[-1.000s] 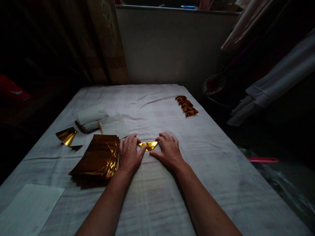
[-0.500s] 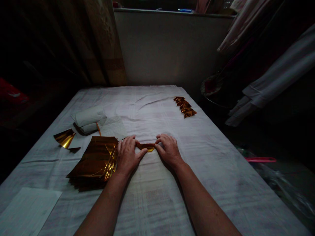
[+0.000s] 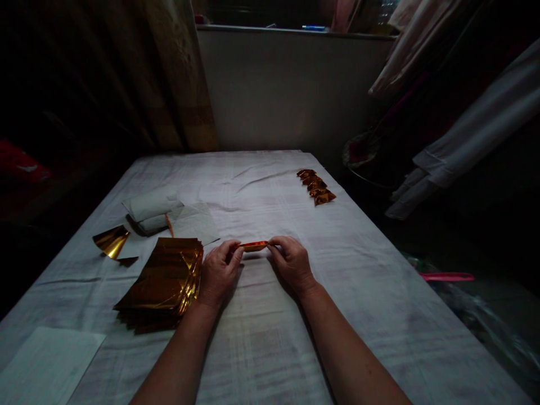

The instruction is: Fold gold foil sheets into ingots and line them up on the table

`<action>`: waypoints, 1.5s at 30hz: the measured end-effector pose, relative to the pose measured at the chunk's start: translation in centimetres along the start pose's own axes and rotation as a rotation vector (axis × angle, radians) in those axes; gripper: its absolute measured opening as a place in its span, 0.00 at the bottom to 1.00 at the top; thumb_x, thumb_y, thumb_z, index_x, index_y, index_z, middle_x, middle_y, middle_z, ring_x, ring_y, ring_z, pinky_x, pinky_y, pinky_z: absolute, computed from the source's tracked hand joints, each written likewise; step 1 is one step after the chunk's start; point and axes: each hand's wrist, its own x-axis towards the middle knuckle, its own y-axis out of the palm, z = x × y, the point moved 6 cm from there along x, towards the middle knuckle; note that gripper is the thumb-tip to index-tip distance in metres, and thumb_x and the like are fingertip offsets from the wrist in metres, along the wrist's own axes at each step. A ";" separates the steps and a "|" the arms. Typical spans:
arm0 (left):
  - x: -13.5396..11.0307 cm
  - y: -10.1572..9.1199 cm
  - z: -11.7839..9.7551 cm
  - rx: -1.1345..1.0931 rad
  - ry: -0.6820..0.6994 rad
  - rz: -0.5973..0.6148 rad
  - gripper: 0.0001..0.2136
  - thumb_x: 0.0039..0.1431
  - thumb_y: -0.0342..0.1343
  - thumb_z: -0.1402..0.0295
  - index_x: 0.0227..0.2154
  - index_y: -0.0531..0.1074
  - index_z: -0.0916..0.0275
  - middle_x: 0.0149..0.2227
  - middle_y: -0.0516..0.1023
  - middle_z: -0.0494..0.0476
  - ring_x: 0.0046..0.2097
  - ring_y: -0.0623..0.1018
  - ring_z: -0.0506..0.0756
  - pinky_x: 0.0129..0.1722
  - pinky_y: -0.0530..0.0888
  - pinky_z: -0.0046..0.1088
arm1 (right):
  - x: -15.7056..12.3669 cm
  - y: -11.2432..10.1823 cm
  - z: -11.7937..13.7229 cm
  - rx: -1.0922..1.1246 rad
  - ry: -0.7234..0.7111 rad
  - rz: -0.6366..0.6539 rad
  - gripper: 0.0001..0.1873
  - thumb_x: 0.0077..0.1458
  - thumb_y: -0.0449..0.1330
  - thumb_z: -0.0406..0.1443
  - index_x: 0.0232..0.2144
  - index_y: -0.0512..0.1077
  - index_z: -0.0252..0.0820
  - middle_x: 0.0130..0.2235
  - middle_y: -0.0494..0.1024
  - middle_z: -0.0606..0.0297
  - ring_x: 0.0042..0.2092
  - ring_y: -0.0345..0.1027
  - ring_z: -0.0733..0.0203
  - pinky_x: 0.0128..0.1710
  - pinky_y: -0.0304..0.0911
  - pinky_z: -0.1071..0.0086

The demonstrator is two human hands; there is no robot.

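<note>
A narrow folded strip of gold foil paper (image 3: pixel 254 246) is stretched between my two hands, just above the cloth. My left hand (image 3: pixel 220 271) pinches its left end between thumb and fingers. At the other end, my right hand (image 3: pixel 292 263) is closed on the tip in the same manner. Right beside my left hand lies a thick stack of gold foil sheets (image 3: pixel 162 275). Several folded gold foil pieces (image 3: pixel 315 187) stand in a row at the far right of the table.
A pale checked cloth covers the table (image 3: pixel 261 349). Crumpled grey-white paper (image 3: pixel 152 207) and a curled gold foil scrap (image 3: pixel 112 242) lie at the left; a white sheet (image 3: pixel 50 363) rests at the near left. White clothes (image 3: pixel 472 140) hang past the right edge.
The folded foil has been raised slightly off the cloth and tipped, so it looks thinner and shows a reddish upper edge. Both hands have tightened into pinches at its ends.
</note>
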 end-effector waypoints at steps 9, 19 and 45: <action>-0.1 -0.4 0.1 -0.048 -0.093 -0.055 0.13 0.61 0.50 0.58 0.33 0.77 0.58 0.31 0.82 0.53 0.33 0.79 0.54 0.35 0.73 0.28 | 0.0 -0.1 0.8 0.014 -0.031 0.008 0.09 0.62 0.56 0.38 0.36 0.77 0.44 0.36 0.82 0.60 0.39 0.75 0.57 0.43 0.68 0.65; -0.2 -0.3 0.2 -0.062 -0.093 -0.063 0.09 0.58 0.55 0.61 0.35 0.78 0.58 0.31 0.82 0.52 0.32 0.79 0.53 0.35 0.75 0.27 | -0.1 0.5 0.4 0.072 0.130 0.003 0.06 0.57 0.58 0.38 0.32 0.75 0.45 0.33 0.81 0.64 0.34 0.75 0.60 0.38 0.69 0.68; -0.4 -0.8 -0.4 0.088 0.035 -0.137 0.08 0.62 0.54 0.64 0.35 0.76 0.59 0.34 0.81 0.55 0.35 0.80 0.54 0.39 0.75 0.29 | -0.2 1.1 1.4 -0.174 -0.032 0.014 0.13 0.64 0.53 0.35 0.37 0.78 0.44 0.37 0.82 0.61 0.39 0.74 0.58 0.43 0.66 0.67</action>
